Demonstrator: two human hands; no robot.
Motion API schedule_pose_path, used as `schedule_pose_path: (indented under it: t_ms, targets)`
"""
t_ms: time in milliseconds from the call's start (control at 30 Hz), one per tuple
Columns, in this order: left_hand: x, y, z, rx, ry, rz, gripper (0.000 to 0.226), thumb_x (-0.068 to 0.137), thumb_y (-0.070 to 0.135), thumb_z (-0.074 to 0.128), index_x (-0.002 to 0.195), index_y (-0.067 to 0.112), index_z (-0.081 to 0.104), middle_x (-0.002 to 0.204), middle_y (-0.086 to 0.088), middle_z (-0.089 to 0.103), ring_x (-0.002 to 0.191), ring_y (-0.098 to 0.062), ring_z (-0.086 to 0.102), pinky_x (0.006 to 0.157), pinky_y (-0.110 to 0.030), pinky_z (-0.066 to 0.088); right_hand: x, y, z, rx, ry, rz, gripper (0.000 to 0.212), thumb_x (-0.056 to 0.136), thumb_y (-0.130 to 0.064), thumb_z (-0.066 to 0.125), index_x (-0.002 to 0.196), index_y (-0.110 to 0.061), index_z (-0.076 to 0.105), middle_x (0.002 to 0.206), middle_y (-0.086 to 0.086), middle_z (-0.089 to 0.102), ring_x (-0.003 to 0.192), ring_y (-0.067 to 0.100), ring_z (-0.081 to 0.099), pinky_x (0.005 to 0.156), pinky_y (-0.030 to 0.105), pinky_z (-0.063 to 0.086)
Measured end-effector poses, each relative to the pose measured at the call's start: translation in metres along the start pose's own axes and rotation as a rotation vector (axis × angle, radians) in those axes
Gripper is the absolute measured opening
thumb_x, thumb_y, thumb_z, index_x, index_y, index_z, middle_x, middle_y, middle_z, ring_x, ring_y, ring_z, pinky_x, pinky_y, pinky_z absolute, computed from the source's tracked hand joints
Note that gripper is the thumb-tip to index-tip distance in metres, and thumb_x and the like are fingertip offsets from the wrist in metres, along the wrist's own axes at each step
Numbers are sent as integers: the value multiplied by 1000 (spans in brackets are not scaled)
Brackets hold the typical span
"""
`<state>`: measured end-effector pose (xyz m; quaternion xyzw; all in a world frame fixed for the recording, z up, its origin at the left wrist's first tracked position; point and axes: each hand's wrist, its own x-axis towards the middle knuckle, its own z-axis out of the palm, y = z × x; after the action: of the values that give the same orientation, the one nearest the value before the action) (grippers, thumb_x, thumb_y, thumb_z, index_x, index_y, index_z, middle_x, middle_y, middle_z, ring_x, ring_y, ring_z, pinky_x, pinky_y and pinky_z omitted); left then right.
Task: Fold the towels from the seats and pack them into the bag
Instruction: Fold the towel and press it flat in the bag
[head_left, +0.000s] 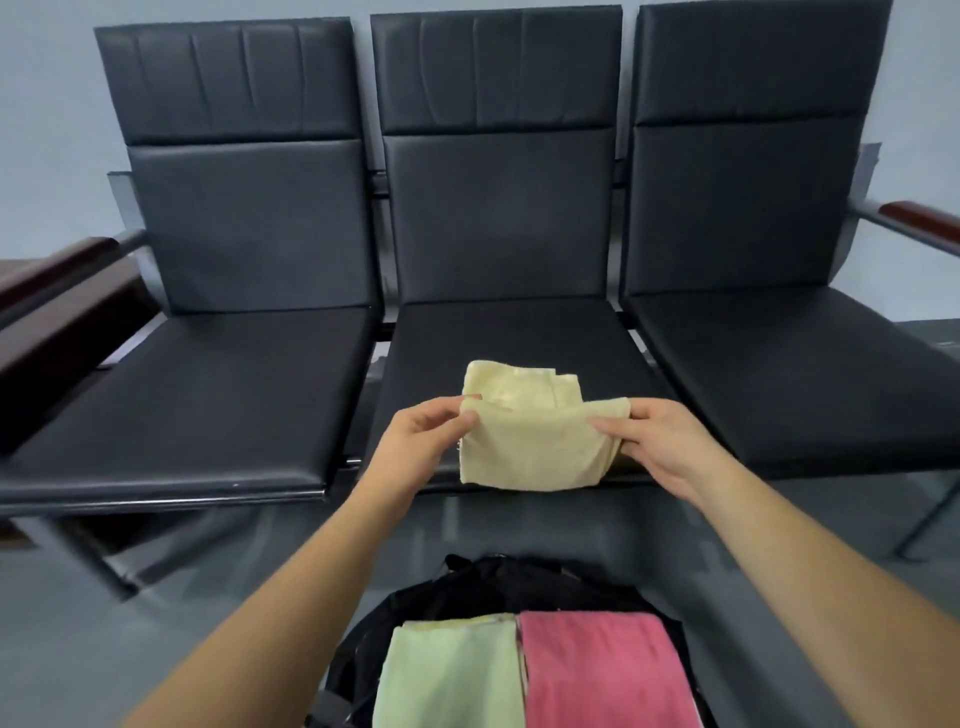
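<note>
A pale yellow towel (530, 441), partly folded, lies at the front edge of the middle black seat (498, 332). My left hand (421, 441) pinches its left edge between thumb and fingers. My right hand (660, 441) grips its right edge, with the cloth wrapped over the fingers. The near fold is lifted off the seat between both hands. On the floor below, an open black bag (467, 587) holds a folded light green towel (452, 670) on the left and a folded pink towel (602, 670) on the right, side by side.
Three black padded seats stand in a row against a grey wall; the left seat (197, 395) and right seat (800, 364) hold nothing. Brown wooden armrests (62, 312) flank the row. The grey floor (104, 623) surrounds the bag.
</note>
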<state>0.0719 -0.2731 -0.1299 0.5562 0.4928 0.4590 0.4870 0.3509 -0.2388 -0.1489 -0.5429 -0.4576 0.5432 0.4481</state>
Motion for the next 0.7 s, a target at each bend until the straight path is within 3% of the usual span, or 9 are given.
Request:
schedule_pose_path:
  t_ms: [67, 167, 233, 300, 433, 500, 600, 700]
  targets:
    - [-4, 0, 6, -6, 25, 40, 14, 97, 18, 64, 102, 14, 77, 106, 3, 76, 104, -9, 69, 90, -20, 49, 0, 3, -2, -53, 63, -89, 14, 86, -6, 76, 99, -11, 78, 102, 5, 79, 107, 23, 72, 105, 42, 50]
    - [-5, -3, 15, -45, 43, 78, 16, 99, 17, 62, 105, 18, 76, 101, -2, 77, 96, -8, 69, 81, -20, 52, 0, 4, -2, 16, 55, -144, 16, 89, -8, 73, 104, -9, 77, 108, 8, 77, 112, 24, 69, 109, 44, 46]
    - [-1, -7, 16, -4, 17, 123, 19, 98, 21, 64, 113, 27, 74, 101, -14, 73, 97, -16, 67, 89, -36, 55, 0, 1, -1, 42, 67, -168, 16, 91, -9, 71, 107, -8, 76, 109, 11, 76, 112, 28, 69, 108, 48, 48]
    - [4, -8, 14, 18, -10, 152, 26, 98, 20, 64, 122, 30, 69, 99, -13, 72, 97, -21, 67, 92, -43, 53, 2, -3, 0, 64, 90, -164, 17, 92, -11, 70, 109, -9, 74, 110, 12, 76, 110, 32, 70, 103, 53, 51]
    - [12, -13, 5, -16, -24, 119, 31, 100, 18, 60, 128, 31, 64, 99, -18, 72, 87, -26, 67, 79, -45, 54, 3, -7, 6, 22, 115, -160, 10, 92, -14, 71, 102, -12, 75, 104, 10, 77, 102, 32, 72, 89, 53, 56]
    - [15, -19, 1, -3, -50, 88, 31, 101, 18, 60, 128, 33, 63, 99, -22, 72, 86, -34, 68, 81, -48, 55, 4, -7, 8, -9, 112, -144, 9, 92, -14, 72, 101, -13, 74, 101, 8, 77, 99, 29, 73, 86, 47, 57]
    - [22, -31, -1, 28, -20, 15, 31, 101, 16, 58, 125, 35, 64, 94, -18, 74, 79, -23, 68, 78, -40, 58, 10, -2, 9, -53, 61, -46, 15, 93, -15, 72, 107, -14, 73, 100, 4, 78, 95, 24, 75, 87, 45, 60]
    - [35, -42, 2, 44, 47, -68, 31, 100, 16, 59, 125, 34, 64, 93, -15, 75, 86, -26, 72, 81, -39, 62, 25, 9, 10, -67, 50, 68, 22, 89, -10, 75, 111, -13, 72, 103, 6, 78, 93, 23, 76, 90, 48, 60]
